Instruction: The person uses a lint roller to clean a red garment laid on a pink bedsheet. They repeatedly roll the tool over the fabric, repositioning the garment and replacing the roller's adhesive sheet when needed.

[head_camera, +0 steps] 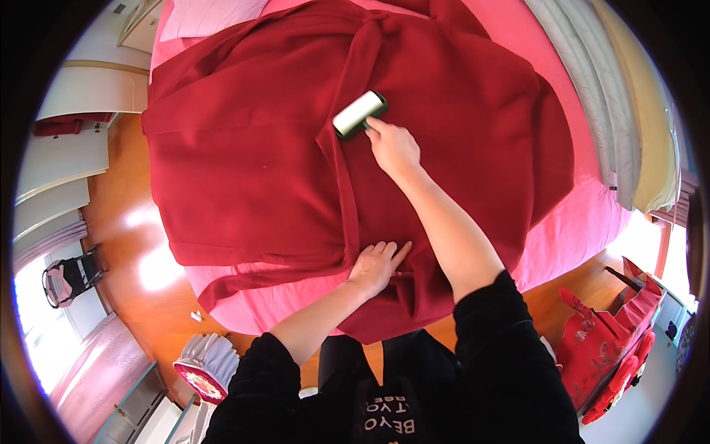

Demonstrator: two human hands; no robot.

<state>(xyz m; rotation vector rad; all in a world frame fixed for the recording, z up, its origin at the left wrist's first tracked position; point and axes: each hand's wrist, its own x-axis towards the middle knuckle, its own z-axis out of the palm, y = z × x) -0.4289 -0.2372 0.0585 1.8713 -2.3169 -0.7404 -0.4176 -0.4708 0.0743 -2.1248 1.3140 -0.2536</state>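
A dark red cloth coat [249,183] lies spread across the bed, its fabric belt [348,216] running down the middle. My right hand [395,145] grips a lint roller by its handle, most of which my fingers hide. The white sticky cylinder of the lint roller [359,114] lies against the coat beside the belt. Lower down, my left hand [375,268] presses flat on the coat near the bed's front edge, fingers apart and holding nothing. Folds of red cloth bunch up just right of that hand.
The bed has a pink sheet [582,244], with a pillow [211,16] at the far left and folded grey bedding [593,83] along the right. A stool with a pleated cover [208,366] stands lower left. Red bags [599,338] stand lower right. A stroller [72,277] is by the window.
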